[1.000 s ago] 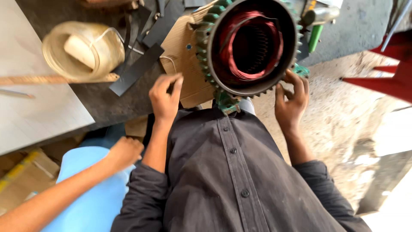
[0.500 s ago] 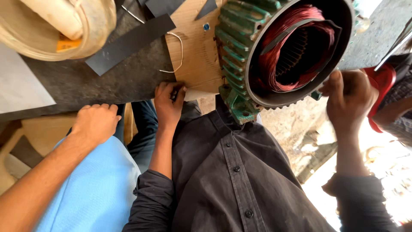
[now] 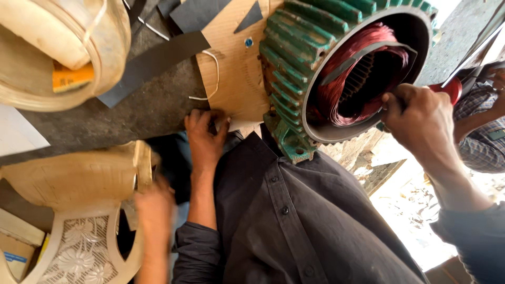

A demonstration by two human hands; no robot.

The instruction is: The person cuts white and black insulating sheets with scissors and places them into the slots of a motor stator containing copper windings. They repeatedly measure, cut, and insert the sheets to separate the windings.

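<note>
Motor housing at bench edge, hands on either side

Motor housing standing at the near edge of the workbench, open end turned right, windings inside. Under and left of it, a cardboard sheet flat on the bench; further left, paper strips, then a tape roll at the far left. Left hand on the bench edge just below the cardboard; right hand at the housing's right rim. Another person's hand low left, beside a plastic chair.
</note>
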